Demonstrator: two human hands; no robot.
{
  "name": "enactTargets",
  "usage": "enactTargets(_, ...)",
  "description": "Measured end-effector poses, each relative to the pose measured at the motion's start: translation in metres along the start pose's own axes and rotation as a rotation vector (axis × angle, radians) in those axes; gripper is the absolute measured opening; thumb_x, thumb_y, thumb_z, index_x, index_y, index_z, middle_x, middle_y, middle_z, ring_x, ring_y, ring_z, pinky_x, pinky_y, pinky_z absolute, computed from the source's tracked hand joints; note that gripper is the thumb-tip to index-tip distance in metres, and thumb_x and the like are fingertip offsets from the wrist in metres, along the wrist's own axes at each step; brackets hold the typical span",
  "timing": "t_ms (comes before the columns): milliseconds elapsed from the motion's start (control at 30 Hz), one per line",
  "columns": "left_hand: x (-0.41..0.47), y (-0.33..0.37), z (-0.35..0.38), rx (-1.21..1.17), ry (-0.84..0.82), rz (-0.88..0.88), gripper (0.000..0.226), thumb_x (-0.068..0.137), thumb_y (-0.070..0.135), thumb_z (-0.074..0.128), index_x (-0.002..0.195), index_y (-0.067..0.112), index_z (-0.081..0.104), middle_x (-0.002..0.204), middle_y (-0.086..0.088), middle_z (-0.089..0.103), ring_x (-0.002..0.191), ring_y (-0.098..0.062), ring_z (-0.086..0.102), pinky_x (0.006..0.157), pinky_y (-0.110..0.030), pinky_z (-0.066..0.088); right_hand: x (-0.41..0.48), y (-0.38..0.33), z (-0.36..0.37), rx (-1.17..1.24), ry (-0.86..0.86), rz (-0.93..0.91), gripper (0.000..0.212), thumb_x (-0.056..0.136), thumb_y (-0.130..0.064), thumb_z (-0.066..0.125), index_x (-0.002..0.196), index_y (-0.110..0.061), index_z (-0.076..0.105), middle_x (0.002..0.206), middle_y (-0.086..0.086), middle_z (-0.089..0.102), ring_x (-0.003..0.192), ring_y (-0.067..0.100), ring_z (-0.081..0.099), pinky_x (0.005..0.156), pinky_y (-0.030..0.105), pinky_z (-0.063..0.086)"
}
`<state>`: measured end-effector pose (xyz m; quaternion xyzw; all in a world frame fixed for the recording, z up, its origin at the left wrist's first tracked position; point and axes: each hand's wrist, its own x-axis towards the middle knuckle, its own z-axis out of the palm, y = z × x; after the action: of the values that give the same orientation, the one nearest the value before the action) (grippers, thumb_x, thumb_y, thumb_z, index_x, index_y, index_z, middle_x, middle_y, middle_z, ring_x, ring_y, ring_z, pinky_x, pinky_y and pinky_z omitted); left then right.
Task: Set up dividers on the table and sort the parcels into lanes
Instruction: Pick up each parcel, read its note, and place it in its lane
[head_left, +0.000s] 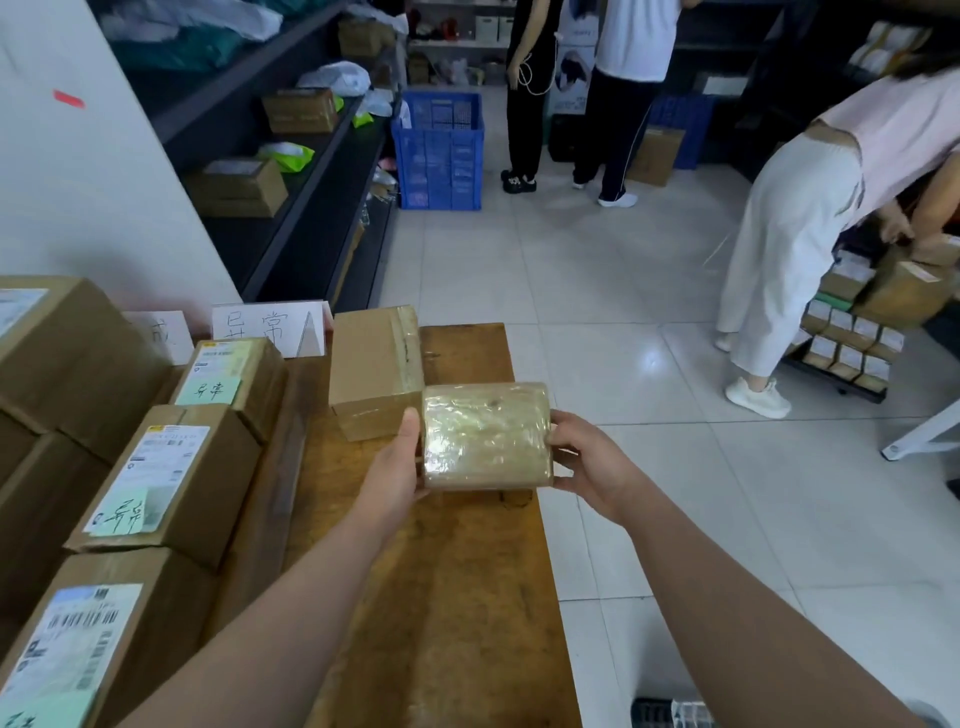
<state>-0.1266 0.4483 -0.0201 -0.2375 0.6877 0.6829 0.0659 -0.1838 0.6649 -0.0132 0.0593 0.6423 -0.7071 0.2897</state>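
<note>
Two hands (400, 467) (587, 462), one shiny wrapped parcel (485, 436), three boxes with green notes (228, 374) (166, 478) (104, 634), one plain box (374, 369), two white paper signs (270, 327) (166, 332), two blue crates (439, 150) (680, 119) and three people (530, 78) (628, 78) (810, 208).

The parcel (485, 436) is over the table (467, 597), a box (374, 369) touching its far-left corner. Along the left stand labelled boxes (166, 467), a sign (270, 327) seemingly behind them.
</note>
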Motion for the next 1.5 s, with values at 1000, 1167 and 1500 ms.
enactTargets(1000, -0.031, -0.059, -0.051, 0.4, -0.124, -0.166, 0.05, 0.098, 0.02, 0.056, 0.145, 0.03, 0.042, 0.139, 0.003, 0.05, 0.116, -0.023, 0.057, 0.083, -0.046, 0.059, -0.012, 0.054, 0.029, -0.636, 0.25, 0.069, 0.043, 0.084, -0.019, 0.068, 0.122, -0.012, 0.051, 0.114, 0.004, 0.062, 0.083, 0.008, 0.058, 0.065, 0.022, 0.047)
enactTargets(1167, -0.043, -0.078, -0.066, 0.39, 0.103, -0.075, 0.09, 0.087, 0.023, 0.072, 0.156, 0.015, 0.014, 0.154, -0.006, 0.037, 0.137, -0.024, 0.042, 0.11, -0.04, 0.039, -0.044, 0.07, 0.038, -0.654, 0.376, 0.195, 0.067, 0.058, -0.052, 0.076, 0.1, -0.003, 0.06, 0.094, 0.009, 0.071, 0.077, 0.018, 0.068, 0.064, 0.034, 0.051)
enactTargets(1500, -0.1, -0.114, -0.066, 0.255, -0.029, -0.161, 0.053, 0.09, 0.038, 0.066, 0.132, 0.011, 0.047, 0.126, -0.001, 0.059, 0.118, -0.025, 0.057, 0.101, -0.035, 0.044, -0.107, 0.112, 0.079, -0.584, 0.37, 0.256, 0.106, 0.068, -0.045, 0.083, 0.149, -0.021, 0.02, 0.14, 0.006, 0.048, 0.12, 0.026, 0.055, 0.1, 0.039, 0.046)
